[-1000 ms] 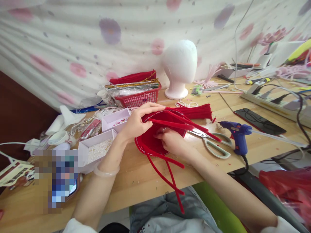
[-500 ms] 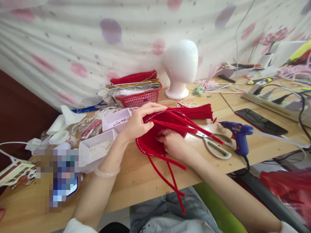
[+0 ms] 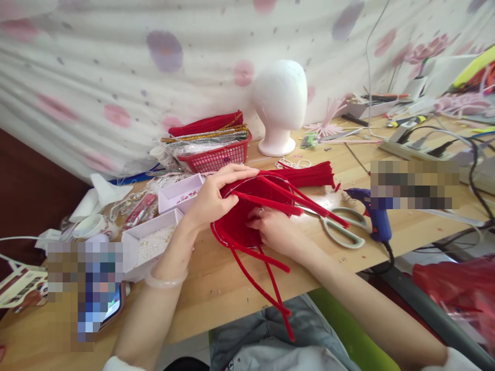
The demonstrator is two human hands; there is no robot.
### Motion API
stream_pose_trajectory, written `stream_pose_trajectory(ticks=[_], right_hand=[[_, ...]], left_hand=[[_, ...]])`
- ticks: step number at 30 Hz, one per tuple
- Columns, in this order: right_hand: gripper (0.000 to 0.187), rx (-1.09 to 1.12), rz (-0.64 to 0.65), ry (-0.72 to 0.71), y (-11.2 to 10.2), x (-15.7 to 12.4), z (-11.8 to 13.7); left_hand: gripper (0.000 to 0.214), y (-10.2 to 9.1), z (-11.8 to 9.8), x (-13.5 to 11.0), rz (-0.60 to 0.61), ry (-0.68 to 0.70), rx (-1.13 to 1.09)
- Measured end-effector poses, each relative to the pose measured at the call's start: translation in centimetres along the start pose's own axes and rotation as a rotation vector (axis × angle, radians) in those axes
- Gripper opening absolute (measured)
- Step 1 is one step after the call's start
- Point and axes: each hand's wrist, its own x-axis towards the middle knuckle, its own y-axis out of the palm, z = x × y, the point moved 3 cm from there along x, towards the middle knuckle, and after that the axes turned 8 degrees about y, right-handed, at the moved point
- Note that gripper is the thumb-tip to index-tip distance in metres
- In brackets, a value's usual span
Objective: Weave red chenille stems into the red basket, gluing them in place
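Observation:
A bowl-shaped red cap, fuzzy like pipe cleaners, is tilted so its hollow inside faces me. Several loose red pipe cleaners stick out from its rim. My left hand grips the rim at the upper left, fingers over the outside and thumb at the inner edge. Inside the hollow is my right hand, fingers bent and closed against the inner wall; its fingertips are partly hidden. Behind the cap lies a bundle of red pipe cleaners. Scissors rest just right of it.
A blue glue gun stands at the right, near a power strip. Behind are a white foam head and a red basket of craft stems. White boxes of beads and a phone lie left.
The whole view has shifted slightly, so things appear a little further left. Both hands keep their places on the cap, with hardly any visible movement of the fingers.

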Motion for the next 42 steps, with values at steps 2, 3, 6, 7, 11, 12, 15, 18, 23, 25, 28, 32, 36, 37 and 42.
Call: stream_pose_trajectory(ticks=[2,3,6,7,11,12,15,18,23,25,28,32,36,37,42], right_hand=[[0.042,-0.018,0.012,0.009,0.0,0.0,0.1],[0.041,-0.03,0.016,0.014,0.0,0.1,0.2],[0.04,-0.06,0.021,0.018,0.1,0.1,0.3],[0.04,-0.067,0.02,0.016,0.1,0.1,0.3],[0.038,-0.078,-0.007,-0.009,0.0,-0.1,0.2],[0.038,-0.077,-0.016,-0.018,0.0,-0.2,0.2],[0.039,-0.066,-0.049,-0.034,0.0,-0.3,0.1],[0.041,-0.065,-0.071,-0.038,0.2,-0.2,0.0],[0.043,-0.078,-0.091,-0.07,0.8,0.2,-0.5],[0.043,-0.085,-0.097,-0.085,1.1,0.3,-0.6],[0.039,-0.068,-0.122,-0.086,1.1,0.3,-0.7],[0.037,-0.033,-0.125,-0.082,0.8,0.1,-0.5],[0.036,-0.015,-0.127,-0.08,0.7,0.0,-0.3],[0.036,-0.004,-0.134,-0.081,0.6,0.0,-0.3],[0.038,0.023,-0.154,-0.071,0.9,0.0,-0.7]], left_hand=[[0.063,0.0,0.0,0.0,0.001,-0.001,0.002],[0.063,0.0,-0.1,0.0,0.002,-0.003,0.006],[0.06,0.1,-0.1,0.0,0.004,-0.018,0.01],[0.058,0.1,-0.1,0.0,0.004,-0.023,0.011],[0.056,0.1,0.1,-0.1,-0.002,-0.011,0.003],[0.056,0.1,0.1,-0.1,-0.007,0.0,-0.003],[0.056,0.1,0.3,-0.1,-0.02,0.029,-0.034],[0.058,0.2,0.6,-0.2,-0.018,0.056,-0.04],[0.066,0.1,0.9,-0.2,0.005,0.079,-0.021],[0.068,0.1,0.8,-0.1,0.018,0.079,-0.032],[0.069,0.0,0.8,-0.2,0.023,0.076,-0.032],[0.068,0.0,0.8,-0.2,0.031,0.092,-0.011],[0.068,-0.1,0.7,-0.1,0.027,0.081,-0.001],[0.068,-0.1,0.7,-0.1,0.028,0.085,0.002],[0.068,0.0,1.0,-0.1,0.014,0.112,0.012]])
